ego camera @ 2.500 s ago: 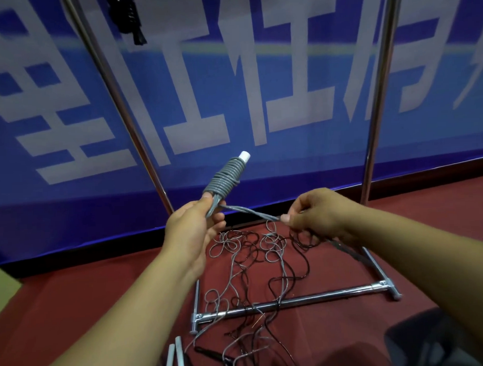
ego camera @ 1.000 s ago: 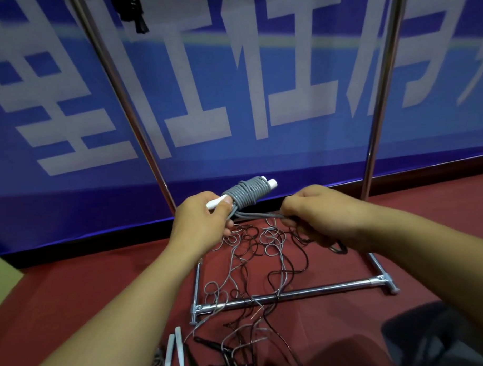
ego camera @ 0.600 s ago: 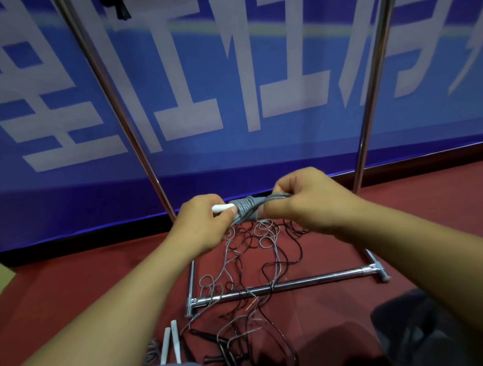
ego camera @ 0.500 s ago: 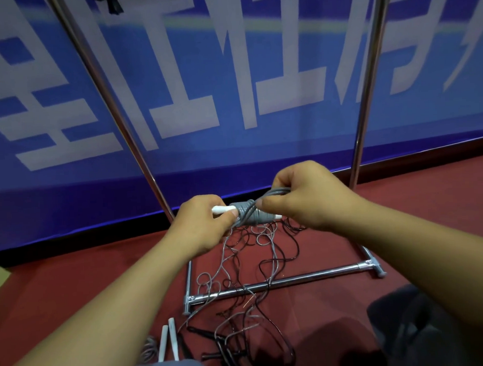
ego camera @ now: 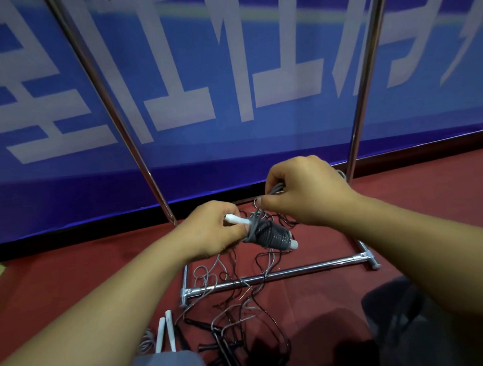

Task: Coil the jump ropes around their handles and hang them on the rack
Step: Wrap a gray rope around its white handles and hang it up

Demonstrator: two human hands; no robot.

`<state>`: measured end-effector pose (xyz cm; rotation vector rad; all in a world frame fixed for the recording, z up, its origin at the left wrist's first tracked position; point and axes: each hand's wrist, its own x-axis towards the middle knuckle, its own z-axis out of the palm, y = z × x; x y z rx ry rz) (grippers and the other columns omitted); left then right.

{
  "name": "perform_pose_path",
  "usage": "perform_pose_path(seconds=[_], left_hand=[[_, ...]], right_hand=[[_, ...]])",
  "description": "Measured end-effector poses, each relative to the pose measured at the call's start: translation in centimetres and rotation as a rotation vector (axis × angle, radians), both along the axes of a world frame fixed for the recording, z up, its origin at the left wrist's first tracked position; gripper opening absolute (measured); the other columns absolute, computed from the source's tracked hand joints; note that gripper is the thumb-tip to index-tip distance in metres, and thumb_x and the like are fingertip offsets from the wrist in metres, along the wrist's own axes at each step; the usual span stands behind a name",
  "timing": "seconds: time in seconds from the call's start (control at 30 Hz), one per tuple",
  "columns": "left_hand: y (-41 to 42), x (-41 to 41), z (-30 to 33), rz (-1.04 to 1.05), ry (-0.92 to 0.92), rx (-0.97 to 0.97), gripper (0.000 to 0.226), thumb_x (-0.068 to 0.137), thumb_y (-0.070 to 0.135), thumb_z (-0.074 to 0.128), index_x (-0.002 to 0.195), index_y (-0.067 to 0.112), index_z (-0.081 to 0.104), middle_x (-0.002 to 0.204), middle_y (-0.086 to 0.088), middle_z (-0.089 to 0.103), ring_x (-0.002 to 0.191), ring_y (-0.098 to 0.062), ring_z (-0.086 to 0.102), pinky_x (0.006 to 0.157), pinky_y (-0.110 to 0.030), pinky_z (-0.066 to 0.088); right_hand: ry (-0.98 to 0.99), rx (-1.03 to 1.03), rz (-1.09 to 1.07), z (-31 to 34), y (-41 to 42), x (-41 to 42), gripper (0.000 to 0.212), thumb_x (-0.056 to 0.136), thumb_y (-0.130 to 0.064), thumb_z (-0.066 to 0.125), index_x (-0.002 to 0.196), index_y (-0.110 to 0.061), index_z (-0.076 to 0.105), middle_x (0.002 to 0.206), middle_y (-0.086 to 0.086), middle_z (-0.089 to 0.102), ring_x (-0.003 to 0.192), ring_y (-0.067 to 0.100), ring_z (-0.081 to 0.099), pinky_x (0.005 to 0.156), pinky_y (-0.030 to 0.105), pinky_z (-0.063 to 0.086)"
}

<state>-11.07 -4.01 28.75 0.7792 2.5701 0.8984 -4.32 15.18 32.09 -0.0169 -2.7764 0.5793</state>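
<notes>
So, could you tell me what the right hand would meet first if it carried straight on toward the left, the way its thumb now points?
Probably the left hand, just beyond the right hand's thumb; depth is unclear.

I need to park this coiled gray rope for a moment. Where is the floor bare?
Bare red floor lies right of the rack's right upright, and more left of the left forearm. Crowded: loose ropes tangle over the rack's base bar, with handles nearer you.
</notes>
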Motion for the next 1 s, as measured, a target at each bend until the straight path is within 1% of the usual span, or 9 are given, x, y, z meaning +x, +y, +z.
perform_pose_path(seconds=[0.1,0.17,0.27,0.37,0.43,0.5,0.6,0.77,1.0], left_hand=[[0.1,0.3,0.1,-0.067,-0.029,0.005,0.025,0.094,0.025,0.068,0.073,0.015,0.059,0.058,0.0,0.063,0.054,-0.017,0.059,0.06,-0.045,0.055],[0.1,0.4,0.2,-0.09,-0.053,0.013,0.024,0.095,0.026,0.067,0.076,0.013,0.061,0.057,0.001,0.062,0.053,-0.015,0.059,0.059,-0.04,0.054],[0.2,0.5,0.2,-0.112,-0.056,0.0,0.024,0.095,0.027,0.066,0.081,0.008,0.062,0.06,0.0,0.062,0.053,-0.015,0.059,0.059,-0.04,0.054],[0.1,0.7,0.3,-0.12,-0.036,-0.033,0.024,0.095,0.029,0.066,0.083,0.008,0.063,0.062,-0.002,0.062,0.054,-0.014,0.059,0.057,-0.037,0.052],[0.2,0.7,0.4,-0.119,-0.041,-0.015,0.024,0.095,0.028,0.066,0.081,0.008,0.062,0.061,-0.001,0.062,0.053,-0.014,0.059,0.056,-0.034,0.051],[0.4,0.6,0.6,-0.123,-0.046,0.023,0.023,0.095,0.026,0.066,0.078,0.012,0.062,0.059,0.0,0.062,0.053,-0.015,0.059,0.057,-0.037,0.052],[0.8,0.7,0.8,-0.143,-0.059,0.07,0.019,0.095,0.023,0.066,0.079,0.013,0.062,0.057,0.003,0.061,0.053,-0.013,0.059,0.056,-0.032,0.05],[1.2,1.0,0.7,-0.196,-0.019,0.063,0.019,0.095,0.024,0.066,0.079,0.013,0.062,0.059,0.003,0.06,0.051,-0.01,0.057,0.054,-0.029,0.047],[1.2,1.2,0.6,-0.251,0.124,-0.036,0.016,0.097,0.028,0.062,0.085,0.017,0.063,0.071,0.001,0.063,0.057,-0.004,0.052,0.055,-0.022,0.04]], right_hand=[[-0.047,-0.045,-0.011,0.0,0.2,-0.1,0.02,0.077,-0.038,0.075,0.067,-0.027,0.061,0.066,-0.012,0.061,0.068,0.009,0.059,0.053,0.025,0.038],[-0.06,-0.094,-0.01,0.1,0.3,-0.3,0.017,0.075,-0.032,0.074,0.066,-0.024,0.062,0.064,-0.009,0.062,0.066,0.009,0.06,0.055,0.026,0.043],[-0.129,-0.181,-0.018,0.2,0.6,-0.5,0.012,0.076,-0.026,0.073,0.069,-0.018,0.068,0.061,-0.006,0.062,0.059,0.008,0.057,0.052,0.023,0.041],[-0.258,-0.501,-0.004,0.4,0.7,-0.4,0.006,0.079,-0.012,0.073,0.079,-0.016,0.07,0.054,-0.001,0.064,0.048,0.015,0.052,0.048,0.024,0.042],[-0.334,-0.781,-0.007,0.6,0.8,-0.4,0.016,0.082,0.0,0.068,0.09,-0.014,0.068,0.049,0.003,0.058,0.041,0.016,0.044,0.041,0.023,0.036],[-0.362,-0.996,-0.037,0.8,0.7,-0.6,0.022,0.085,0.005,0.061,0.095,-0.013,0.068,0.048,0.003,0.051,0.041,0.014,0.038,0.037,0.021,0.03],[-0.392,-1.164,-0.098,0.9,0.7,-0.9,0.026,0.089,0.002,0.054,0.096,-0.016,0.072,0.047,0.002,0.044,0.036,0.011,0.033,0.035,0.017,0.026],[-0.536,-1.263,-0.115,0.6,1.2,-1.2,0.028,0.095,-0.003,0.045,0.1,-0.018,0.068,0.046,-0.003,0.04,0.033,0.006,0.027,0.035,0.016,0.018],[-0.691,-1.381,-0.098,0.2,2.0,-2.0,0.02,0.103,-0.012,0.044,0.111,-0.012,0.063,0.056,-0.004,0.054,0.036,0.001,0.027,0.037,0.014,0.012]])
